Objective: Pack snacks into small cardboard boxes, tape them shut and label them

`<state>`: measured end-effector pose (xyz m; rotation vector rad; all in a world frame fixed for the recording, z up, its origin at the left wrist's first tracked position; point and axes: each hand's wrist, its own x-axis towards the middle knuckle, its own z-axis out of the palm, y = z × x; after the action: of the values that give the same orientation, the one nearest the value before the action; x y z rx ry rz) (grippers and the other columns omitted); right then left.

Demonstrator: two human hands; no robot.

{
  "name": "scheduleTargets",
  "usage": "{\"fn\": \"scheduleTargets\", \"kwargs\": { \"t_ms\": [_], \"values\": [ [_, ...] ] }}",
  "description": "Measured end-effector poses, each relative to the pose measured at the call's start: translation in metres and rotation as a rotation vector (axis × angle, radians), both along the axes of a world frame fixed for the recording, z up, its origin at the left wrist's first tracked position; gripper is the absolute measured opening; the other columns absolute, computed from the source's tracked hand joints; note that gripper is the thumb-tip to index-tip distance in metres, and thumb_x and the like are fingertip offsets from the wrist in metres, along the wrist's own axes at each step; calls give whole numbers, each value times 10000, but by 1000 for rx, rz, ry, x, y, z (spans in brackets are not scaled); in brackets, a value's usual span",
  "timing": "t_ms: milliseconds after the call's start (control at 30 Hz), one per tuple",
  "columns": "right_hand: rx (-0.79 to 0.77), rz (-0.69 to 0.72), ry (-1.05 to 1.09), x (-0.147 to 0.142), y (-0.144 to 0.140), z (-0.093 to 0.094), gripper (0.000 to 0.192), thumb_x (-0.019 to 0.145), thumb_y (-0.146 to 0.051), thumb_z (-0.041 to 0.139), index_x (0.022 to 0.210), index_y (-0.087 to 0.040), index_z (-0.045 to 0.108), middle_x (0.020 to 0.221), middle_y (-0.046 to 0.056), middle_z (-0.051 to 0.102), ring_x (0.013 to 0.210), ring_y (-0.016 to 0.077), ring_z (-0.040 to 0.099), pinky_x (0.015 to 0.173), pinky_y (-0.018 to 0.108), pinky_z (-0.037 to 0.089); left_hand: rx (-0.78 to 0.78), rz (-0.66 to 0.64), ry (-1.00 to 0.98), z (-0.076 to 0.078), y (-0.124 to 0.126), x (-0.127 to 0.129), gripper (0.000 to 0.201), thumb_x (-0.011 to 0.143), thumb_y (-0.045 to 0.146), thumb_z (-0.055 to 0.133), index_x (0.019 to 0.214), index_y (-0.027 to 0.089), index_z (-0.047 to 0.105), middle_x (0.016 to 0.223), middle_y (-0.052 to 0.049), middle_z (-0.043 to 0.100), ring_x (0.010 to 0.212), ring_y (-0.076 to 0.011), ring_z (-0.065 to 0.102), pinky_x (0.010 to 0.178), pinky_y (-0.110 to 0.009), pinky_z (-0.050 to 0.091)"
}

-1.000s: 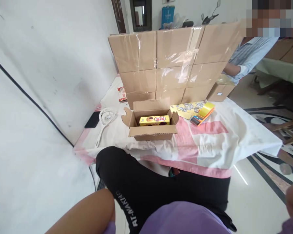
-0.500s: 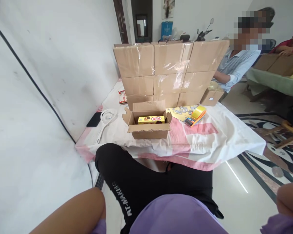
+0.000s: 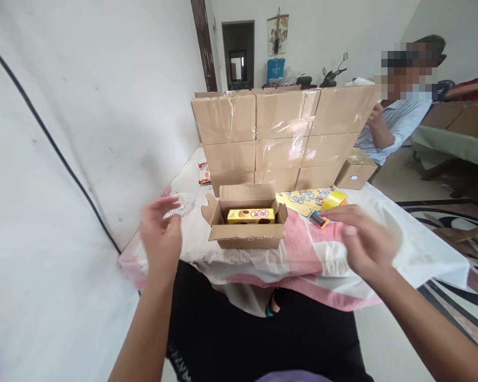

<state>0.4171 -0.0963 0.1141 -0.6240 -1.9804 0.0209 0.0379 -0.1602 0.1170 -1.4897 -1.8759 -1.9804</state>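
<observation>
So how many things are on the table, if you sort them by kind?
Sealed cardboard boxes in the stack: 9 showing
Small closed box beside the stack: 1
Open cardboard box: 1
Yellow biscuit pack inside it: 1
Tape dispenser: 1
White slotted scoop: 1
Red snack packet: 1
Yellow printed sheet: 1
Total: 16

A: We can't really tell what our hands are doing. The right hand is motion-blurred and covers most of the tape dispenser.

B: Yep, and our left hand blocks the white slotted scoop. The yellow packet sits half sunk in the open carton, print too small to read.

A: The stacked boxes hide the bench behind them.
</observation>
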Motion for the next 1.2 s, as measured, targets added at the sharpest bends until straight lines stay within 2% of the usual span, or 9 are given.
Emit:
{"fn": "scheduleTargets", "kwargs": {
  "t_ms": [167,333,433,633,767,900,1000,1100,1200],
  "values": [
    [-265,112,-169,-38,69,-67,392,1029,-267,476,1401,-304,594,1374,75,661,1316,271,577,1100,538,478,-508,-506,367,-46,57,-28,652,823,160,489,1462,290,515,1527,-35,537,1416,-257,494,1172,-450,440],
    [-445,190,52,-61,93,-99,281,1027,-309,483,1187,-302,713,1472,75,575,1390,262,519,1142,537,441,-636,-744,461,-53,63,-34,716,918,212,494,1602,326,318,1628,14,382,1505,-234,357,1253,-415,306],
    [-619,190,154,-64,102,-103,270,981,-364,547,1207,-307,684,1546,77,476,1465,287,421,1161,544,408,-640,-776,448,-52,66,-34,711,930,359,611,1589,351,343,1622,2,397,1503,-272,358,1249,-450,311],
    [-830,382,222,-70,123,-107,728,933,-395,559,1590,-353,248,1673,71,287,1530,278,311,1208,549,318,-596,-639,224,-67,90,-28,906,876,628,637,1624,305,242,1705,-56,194,1560,-328,192,1266,-503,235],
    [-703,386,302,-81,127,-105,739,932,-343,582,1593,-323,253,1458,81,561,1453,254,433,1212,511,321,-603,-600,43,-63,118,-21,897,922,523,600,1636,334,91,1718,-90,138,1525,-329,309,1189,-505,382],
    [-624,361,372,-91,128,-111,399,1012,-350,485,1404,-284,524,1082,61,726,1236,252,606,1147,492,391,-436,-537,473,-45,131,-3,640,927,320,603,1531,312,393,1645,-85,353,1489,-311,365,1172,-524,368],
    [-612,363,439,-96,125,-117,321,1034,-357,457,1323,-270,566,1047,50,736,1140,242,652,1120,471,417,-340,-439,845,-40,122,14,313,971,142,466,1137,279,694,1314,-42,675,1253,-251,577,1090,-486,384],
    [-641,359,453,-97,120,-116,314,1038,-338,463,1330,-268,553,1058,45,749,1162,234,650,1142,467,396,-306,-452,984,-38,109,28,322,984,91,424,1028,250,700,1066,-14,749,978,-190,661,984,-428,403],
    [-669,335,443,-86,122,-105,340,1012,-301,508,1350,-266,539,1197,61,731,1228,236,624,1160,480,374,-320,-529,1030,-33,102,39,225,960,176,521,1112,223,679,1086,-47,732,980,-220,641,918,-412,417]
  ]
}}
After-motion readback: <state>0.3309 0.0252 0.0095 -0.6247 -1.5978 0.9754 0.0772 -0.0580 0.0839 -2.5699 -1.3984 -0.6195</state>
